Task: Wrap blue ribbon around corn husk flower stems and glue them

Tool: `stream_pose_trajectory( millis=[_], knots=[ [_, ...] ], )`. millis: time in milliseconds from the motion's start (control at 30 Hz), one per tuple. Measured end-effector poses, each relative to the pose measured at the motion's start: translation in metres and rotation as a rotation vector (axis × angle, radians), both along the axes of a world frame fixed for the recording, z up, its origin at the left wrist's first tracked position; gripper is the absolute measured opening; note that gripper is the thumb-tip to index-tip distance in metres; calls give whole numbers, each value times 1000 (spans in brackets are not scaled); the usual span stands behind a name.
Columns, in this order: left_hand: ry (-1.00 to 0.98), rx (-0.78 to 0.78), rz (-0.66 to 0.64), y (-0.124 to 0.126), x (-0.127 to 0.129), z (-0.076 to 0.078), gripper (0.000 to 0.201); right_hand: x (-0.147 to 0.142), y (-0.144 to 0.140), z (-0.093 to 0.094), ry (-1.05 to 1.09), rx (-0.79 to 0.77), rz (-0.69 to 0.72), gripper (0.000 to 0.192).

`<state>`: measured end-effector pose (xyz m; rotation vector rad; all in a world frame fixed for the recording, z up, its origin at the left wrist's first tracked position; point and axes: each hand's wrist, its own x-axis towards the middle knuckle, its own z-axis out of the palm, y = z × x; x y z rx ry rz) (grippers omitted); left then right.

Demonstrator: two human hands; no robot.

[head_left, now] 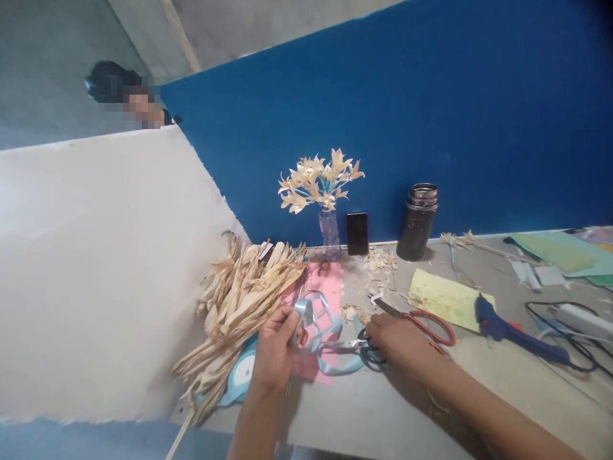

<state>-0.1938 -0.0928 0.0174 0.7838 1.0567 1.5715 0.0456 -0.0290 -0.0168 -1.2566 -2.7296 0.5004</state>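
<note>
Pinched between the thumb and fingers of my left hand (275,348) is a light blue ribbon (303,310). Its loops hang to the right over a pink sheet (328,278). My right hand (395,338) is closed at the black handles of a pair of scissors (352,344), whose silver blades point left among the ribbon loops. Part of the handles is hidden under the fingers. Right behind this hand lies a second pair of scissors with red handles (438,319). A bundle of dried corn husks (249,294) lies left of my left hand.
Husk flowers stand in a clear vase (329,230) by the blue partition (460,115). Beside it are a phone (357,234) and an uncapped dark flask (417,223). A blue glue gun (517,335) rests across a yellow sheet (445,291) at right. A person (129,89) is beyond the partition.
</note>
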Motion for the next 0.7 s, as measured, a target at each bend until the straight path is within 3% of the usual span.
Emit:
stream_pose_trajectory(
  millis=[133, 200, 300, 367, 467, 533, 633, 700],
  knots=[
    [-47, 2, -8, 3, -4, 2, 33, 25, -2, 3, 36, -43, -55, 23],
    [-41, -1, 0, 6, -3, 2, 34, 34, -6, 3, 134, -144, -68, 22],
    [0, -27, 26, 10, 1, 0, 34, 42, -17, 1, 401, -373, -148, 21],
    [31, -46, 43, 11, 3, -1, 35, 43, -29, 0, 594, -565, -191, 32],
    [64, -54, 20, 10, 8, 1, 35, 40, -48, -7, 920, -971, -166, 51],
    [80, -58, -13, 10, 11, 2, 33, 34, -58, -13, 1144, -1194, -140, 53],
    [97, -84, -43, 10, 14, 1, 30, 26, -68, -24, 1405, -1383, -157, 51],
    [109, -92, -56, 10, 15, -3, 30, 22, -71, -30, 1456, -1454, -179, 47]
  ],
)
